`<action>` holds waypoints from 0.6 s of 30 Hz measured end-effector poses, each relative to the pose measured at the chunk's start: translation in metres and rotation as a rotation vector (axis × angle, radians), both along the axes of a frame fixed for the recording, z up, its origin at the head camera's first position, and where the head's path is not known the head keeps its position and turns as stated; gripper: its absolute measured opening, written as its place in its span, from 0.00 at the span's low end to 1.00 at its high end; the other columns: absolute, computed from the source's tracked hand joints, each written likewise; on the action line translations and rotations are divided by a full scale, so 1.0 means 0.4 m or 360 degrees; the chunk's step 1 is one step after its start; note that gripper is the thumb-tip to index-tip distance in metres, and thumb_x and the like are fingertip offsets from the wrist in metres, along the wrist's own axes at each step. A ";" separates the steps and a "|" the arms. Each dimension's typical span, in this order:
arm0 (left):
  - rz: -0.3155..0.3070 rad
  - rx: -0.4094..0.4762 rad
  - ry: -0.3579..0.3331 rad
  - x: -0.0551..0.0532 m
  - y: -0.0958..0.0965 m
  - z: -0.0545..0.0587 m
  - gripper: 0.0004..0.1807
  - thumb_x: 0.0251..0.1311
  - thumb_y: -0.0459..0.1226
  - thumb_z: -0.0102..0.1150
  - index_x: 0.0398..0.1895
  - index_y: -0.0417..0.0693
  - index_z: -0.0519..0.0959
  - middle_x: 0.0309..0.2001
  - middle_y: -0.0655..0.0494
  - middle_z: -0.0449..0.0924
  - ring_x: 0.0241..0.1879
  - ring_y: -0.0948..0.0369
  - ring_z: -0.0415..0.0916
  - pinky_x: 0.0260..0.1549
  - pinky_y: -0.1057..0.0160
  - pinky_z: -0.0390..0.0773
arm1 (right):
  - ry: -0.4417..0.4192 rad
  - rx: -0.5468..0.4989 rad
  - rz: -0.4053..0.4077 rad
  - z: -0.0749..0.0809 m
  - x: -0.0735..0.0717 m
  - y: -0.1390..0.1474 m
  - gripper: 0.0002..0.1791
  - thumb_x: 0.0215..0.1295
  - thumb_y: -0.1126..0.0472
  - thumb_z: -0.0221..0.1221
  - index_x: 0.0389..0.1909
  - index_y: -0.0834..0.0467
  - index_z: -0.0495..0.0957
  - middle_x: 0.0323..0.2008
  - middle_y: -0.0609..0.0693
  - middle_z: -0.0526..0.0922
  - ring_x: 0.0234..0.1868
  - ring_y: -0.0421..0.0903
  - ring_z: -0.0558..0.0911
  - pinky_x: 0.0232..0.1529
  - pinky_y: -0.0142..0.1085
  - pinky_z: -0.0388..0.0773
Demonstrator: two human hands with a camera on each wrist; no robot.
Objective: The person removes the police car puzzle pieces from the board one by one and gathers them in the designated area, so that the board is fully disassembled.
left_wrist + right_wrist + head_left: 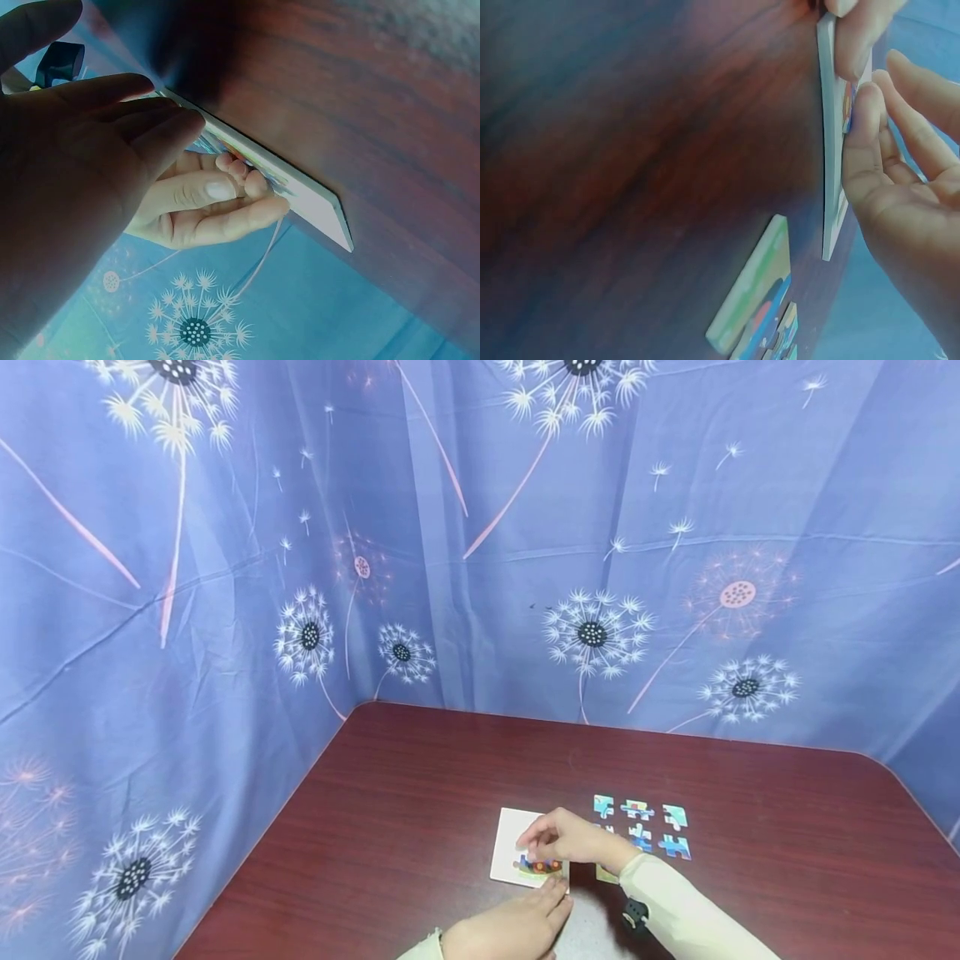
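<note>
A white puzzle board [504, 852] lies on the table with a few joined jigsaw pieces [542, 867] forming a colourful picture along its near side. My right hand [573, 839] reaches over the board from the right. Its thumb and fingertips come together low over the picture, pinching a puzzle piece that the fingers mostly hide. My left hand [513, 927] rests at the board's near right corner, its fingers fairly straight and touching the edge. From the left wrist, the right fingertips [256, 184] are seen against the board [315, 204].
Several loose jigsaw pieces stand in rows right of the board, among them a blue corner piece [603, 806] and a blue piece [675, 847]. A greenish piece [606, 875] lies partly under the right forearm. Blue dandelion-print curtains [480, 610] border the dark red table [375, 827].
</note>
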State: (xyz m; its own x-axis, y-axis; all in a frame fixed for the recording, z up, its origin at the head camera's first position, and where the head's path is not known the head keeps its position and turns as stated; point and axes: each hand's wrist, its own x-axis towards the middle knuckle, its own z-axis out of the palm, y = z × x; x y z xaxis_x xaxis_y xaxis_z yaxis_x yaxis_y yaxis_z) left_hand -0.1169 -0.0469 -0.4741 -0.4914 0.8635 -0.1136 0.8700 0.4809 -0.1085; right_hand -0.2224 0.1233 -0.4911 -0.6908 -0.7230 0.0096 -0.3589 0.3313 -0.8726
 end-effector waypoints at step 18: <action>0.0024 0.0011 0.0022 0.003 0.001 -0.001 0.33 0.59 0.47 0.59 0.66 0.39 0.68 0.68 0.46 0.65 0.69 0.58 0.59 0.64 0.69 0.61 | 0.0033 0.0054 0.0003 0.000 0.007 -0.005 0.08 0.58 0.69 0.64 0.37 0.67 0.84 0.28 0.48 0.78 0.30 0.35 0.77 0.34 0.28 0.77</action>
